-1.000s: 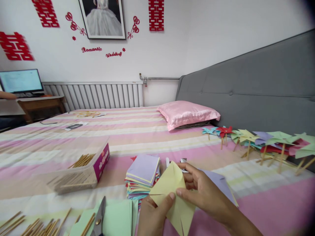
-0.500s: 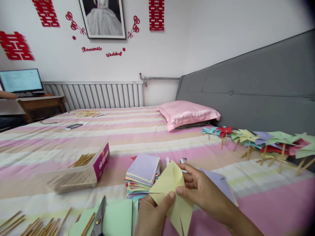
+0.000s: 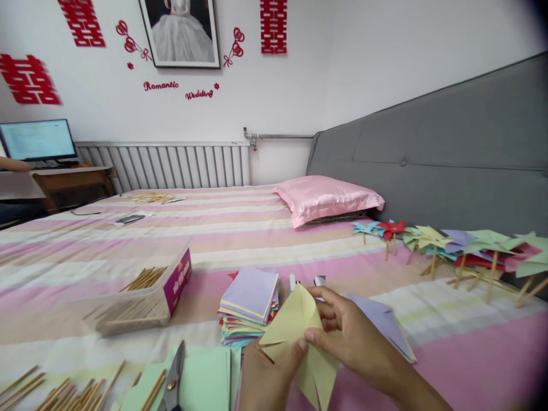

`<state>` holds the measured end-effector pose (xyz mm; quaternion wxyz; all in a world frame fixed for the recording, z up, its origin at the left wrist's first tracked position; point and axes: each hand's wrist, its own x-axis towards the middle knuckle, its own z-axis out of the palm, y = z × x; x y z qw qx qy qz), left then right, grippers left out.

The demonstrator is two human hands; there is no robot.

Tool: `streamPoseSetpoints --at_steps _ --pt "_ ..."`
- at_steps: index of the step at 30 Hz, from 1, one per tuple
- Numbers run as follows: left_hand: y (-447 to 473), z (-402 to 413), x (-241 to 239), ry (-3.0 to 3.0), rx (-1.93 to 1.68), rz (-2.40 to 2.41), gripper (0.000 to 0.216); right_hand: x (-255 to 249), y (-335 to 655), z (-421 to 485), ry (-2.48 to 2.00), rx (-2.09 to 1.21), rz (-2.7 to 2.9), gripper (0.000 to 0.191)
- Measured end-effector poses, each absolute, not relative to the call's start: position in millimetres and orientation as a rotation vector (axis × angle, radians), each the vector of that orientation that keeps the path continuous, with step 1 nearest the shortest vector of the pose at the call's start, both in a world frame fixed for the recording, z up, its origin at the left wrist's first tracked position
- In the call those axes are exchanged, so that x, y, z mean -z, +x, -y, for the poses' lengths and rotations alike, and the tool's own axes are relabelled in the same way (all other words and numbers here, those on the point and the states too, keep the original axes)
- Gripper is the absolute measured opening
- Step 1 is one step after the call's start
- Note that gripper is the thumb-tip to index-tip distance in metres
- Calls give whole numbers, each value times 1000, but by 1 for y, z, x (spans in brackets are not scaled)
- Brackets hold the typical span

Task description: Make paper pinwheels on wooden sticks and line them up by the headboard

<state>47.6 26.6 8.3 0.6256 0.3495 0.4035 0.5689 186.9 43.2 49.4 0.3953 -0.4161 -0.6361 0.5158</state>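
A pale yellow paper square (image 3: 292, 317), slit in from its corners, is held up between my two hands above the bed. My left hand (image 3: 272, 371) grips it from below on the left, its thumb pressed near the centre. On the right side my right hand (image 3: 338, 331) pinches it, the thumb at the middle holding a curled-in flap and the fingers behind the upper edge. Just left of the paper stands a stack of coloured paper squares (image 3: 249, 294). Behind my right hand lie purple paper squares (image 3: 381, 319).
Open scissors (image 3: 173, 377) rest on green paper (image 3: 205, 377) beside loose wooden sticks (image 3: 81, 394). A clear plastic box (image 3: 132, 308) holds more sticks. Finished paper pinwheels (image 3: 492, 242) line the grey headboard (image 3: 449, 142), near a pink pillow (image 3: 329, 197). Another person's arm (image 3: 12, 164) shows far left.
My left thumb has slid slightly up and right towards the paper's centre, close to my right thumb. The yellow paper has tilted a little; both hands still hold it.
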Motion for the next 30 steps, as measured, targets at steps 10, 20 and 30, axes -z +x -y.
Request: streamPoseSetpoints --at_steps 10,20,30 --pt "37 -25 -28 477 -1361 -1061 42 -59 194 -45 -1089 -972 1567 39" --pt "27 -25 -40 378 -1448 -1048 42 -60 186 -34 -1004 -1056 1897 36" --pt "32 -25 -37 330 -1383 -980 42 -55 184 -37 -957 -1054 1904 21"
